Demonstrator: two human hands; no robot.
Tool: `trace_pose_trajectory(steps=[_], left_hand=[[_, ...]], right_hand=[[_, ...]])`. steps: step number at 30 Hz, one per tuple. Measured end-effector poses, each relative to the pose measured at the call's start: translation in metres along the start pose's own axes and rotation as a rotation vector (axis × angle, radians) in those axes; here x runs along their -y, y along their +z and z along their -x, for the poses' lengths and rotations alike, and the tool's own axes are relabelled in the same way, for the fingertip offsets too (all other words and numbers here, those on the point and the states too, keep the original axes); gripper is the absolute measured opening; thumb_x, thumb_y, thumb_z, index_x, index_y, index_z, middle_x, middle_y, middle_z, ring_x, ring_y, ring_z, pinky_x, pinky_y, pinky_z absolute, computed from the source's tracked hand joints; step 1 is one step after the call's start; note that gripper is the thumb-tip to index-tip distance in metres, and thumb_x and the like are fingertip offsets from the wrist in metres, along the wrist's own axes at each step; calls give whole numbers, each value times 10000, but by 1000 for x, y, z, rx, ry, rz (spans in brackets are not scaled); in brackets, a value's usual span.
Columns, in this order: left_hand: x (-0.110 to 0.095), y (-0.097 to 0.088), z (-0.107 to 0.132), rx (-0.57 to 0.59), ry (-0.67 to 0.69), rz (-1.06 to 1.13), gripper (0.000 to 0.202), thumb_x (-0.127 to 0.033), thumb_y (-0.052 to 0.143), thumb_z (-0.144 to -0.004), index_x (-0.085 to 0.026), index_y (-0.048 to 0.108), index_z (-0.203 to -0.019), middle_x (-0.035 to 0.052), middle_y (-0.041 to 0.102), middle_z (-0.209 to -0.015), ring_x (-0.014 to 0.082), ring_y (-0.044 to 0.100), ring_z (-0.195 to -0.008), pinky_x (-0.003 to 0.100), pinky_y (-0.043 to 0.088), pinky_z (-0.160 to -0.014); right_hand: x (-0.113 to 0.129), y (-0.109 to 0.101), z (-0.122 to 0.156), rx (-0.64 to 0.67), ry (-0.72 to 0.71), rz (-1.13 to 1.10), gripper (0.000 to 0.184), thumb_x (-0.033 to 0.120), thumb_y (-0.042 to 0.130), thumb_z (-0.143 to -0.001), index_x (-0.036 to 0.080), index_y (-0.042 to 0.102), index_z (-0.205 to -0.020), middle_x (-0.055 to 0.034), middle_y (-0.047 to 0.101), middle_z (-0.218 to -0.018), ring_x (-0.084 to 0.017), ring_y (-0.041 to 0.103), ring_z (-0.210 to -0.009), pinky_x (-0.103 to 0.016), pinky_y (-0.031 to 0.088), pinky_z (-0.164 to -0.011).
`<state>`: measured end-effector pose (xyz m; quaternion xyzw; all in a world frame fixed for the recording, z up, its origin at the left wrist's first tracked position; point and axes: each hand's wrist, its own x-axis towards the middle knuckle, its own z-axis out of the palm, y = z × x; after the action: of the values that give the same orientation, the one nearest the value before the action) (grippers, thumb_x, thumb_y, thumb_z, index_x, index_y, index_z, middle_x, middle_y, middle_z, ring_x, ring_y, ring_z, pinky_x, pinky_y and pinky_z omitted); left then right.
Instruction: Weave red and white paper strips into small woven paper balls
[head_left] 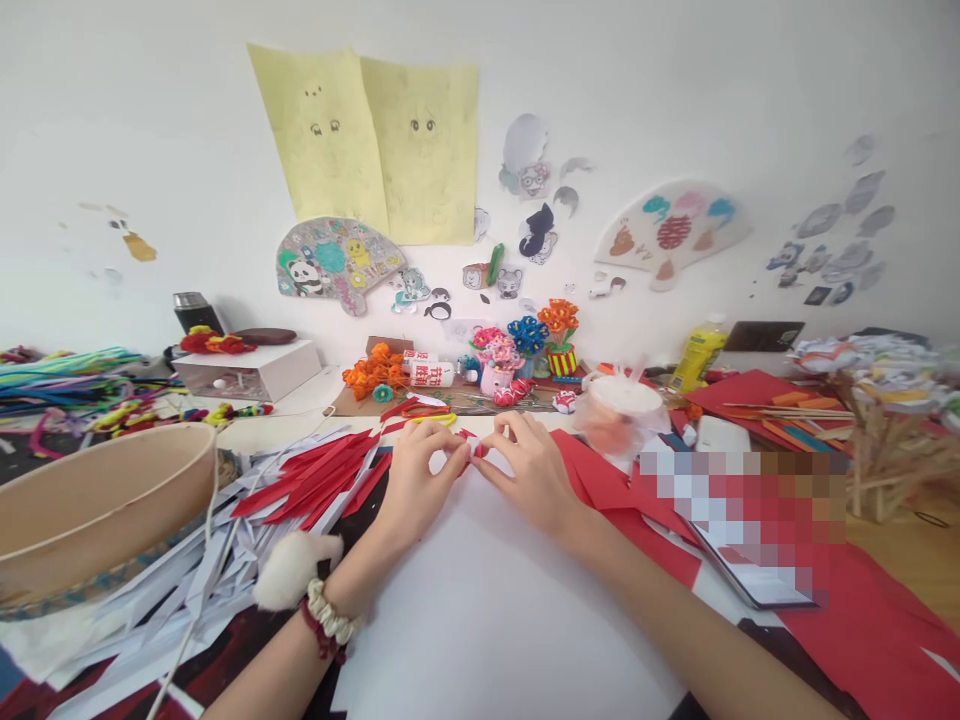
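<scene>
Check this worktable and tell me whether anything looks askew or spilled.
The white cylindrical container with red lettering looks askew: it lies on its side beside the orange craft flowers, where it would usually stand upright. The loose white paper strips also look untidy, overlapping at odd angles. No spill is visible.

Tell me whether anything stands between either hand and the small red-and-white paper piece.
Nothing visible does: the left hand and right hand both pinch the red-and-white paper piece, near the far end of the white sheet.
</scene>
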<state>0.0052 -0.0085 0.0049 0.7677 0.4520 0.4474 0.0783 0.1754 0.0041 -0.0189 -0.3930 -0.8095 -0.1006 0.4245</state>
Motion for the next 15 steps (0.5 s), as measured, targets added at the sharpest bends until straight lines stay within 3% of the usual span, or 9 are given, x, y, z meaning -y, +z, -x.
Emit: trace_pose_trajectory(steps=[7, 15], left_hand=[[1, -1, 0, 17, -71, -80, 262, -377, 558, -874, -203, 625, -690, 26, 652, -821, 222, 537, -898, 392, 378, -844], [5, 2, 2, 51, -177, 20, 210, -303, 510, -875, -189, 602, -724, 45, 658, -921, 208, 594, -901, 348, 447, -811]], right_hand=[[-3, 2, 0, 81, -65, -120, 216, 281, 497, -952, 193, 626, -804, -71, 591, -929, -198, 525, -843, -323, 424, -732], [-3, 5, 3, 108, -28, -192, 188, 221, 485, -935, 188, 585, -780, -65, 583, -954, -169, 562, -829, -272, 442, -670]])
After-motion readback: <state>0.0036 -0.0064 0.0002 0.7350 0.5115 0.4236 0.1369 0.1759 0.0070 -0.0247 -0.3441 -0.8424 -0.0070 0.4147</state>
